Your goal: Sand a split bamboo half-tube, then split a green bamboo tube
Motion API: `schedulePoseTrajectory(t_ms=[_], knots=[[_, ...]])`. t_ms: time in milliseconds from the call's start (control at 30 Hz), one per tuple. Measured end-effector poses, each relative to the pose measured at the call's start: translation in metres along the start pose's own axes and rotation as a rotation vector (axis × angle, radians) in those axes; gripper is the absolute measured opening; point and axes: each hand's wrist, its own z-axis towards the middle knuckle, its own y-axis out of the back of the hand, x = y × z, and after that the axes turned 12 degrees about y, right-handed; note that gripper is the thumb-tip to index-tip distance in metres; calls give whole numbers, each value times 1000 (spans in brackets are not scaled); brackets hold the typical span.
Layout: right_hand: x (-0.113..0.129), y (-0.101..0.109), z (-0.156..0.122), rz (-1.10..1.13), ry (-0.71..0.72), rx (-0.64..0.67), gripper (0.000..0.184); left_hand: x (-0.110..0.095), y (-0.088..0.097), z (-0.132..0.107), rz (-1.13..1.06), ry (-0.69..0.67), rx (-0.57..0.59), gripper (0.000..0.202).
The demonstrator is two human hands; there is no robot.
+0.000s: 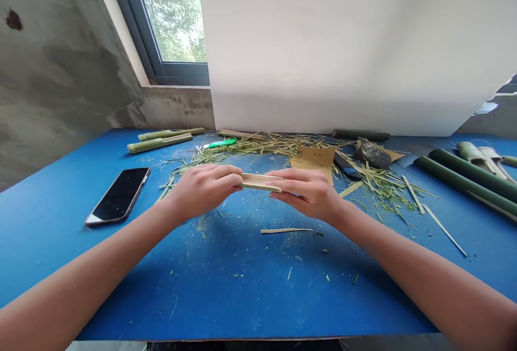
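Between my two hands, above the middle of the blue table, is a split piece of bamboo [258,180] with a pale hollow inside and a green edge. My left hand [210,187] is closed round its left end, which the fingers hide. On the right end, my right hand [305,189] grips it with fingers along the top and side. A thin pale bamboo strip [286,230] lies on the table below the hands.
A phone [119,196] lies at left, near split bamboo lengths [159,142]. Behind my hands are green shavings [266,145], a green-handled knife [221,142], a brown sandpaper sheet [313,160] and a dark stone [372,153]. Bamboo tubes [468,184] lie at right.
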Motion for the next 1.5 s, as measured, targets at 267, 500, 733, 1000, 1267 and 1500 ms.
schedulePoseTrajectory(t_ms=[267,500,733,1000,1267,1500], knots=[[10,-4,-5,-175,71,6,14,-1,-10,-5,-74,16,-52,27],[8,1,-3,-255,190,-9,7,0,-9,-7,-63,-41,-84,20],[-4,0,-8,-282,276,-145,16,-4,-3,-5,-124,-231,-487,26],[-1,2,-6,-285,310,-196,20,-11,5,-3,-112,-266,-567,21],[-6,-3,-10,-205,228,-204,21,-6,2,-6,-124,-308,-494,29],[-3,1,-6,-204,197,-136,15,-2,-6,-8,-119,-272,-493,37]])
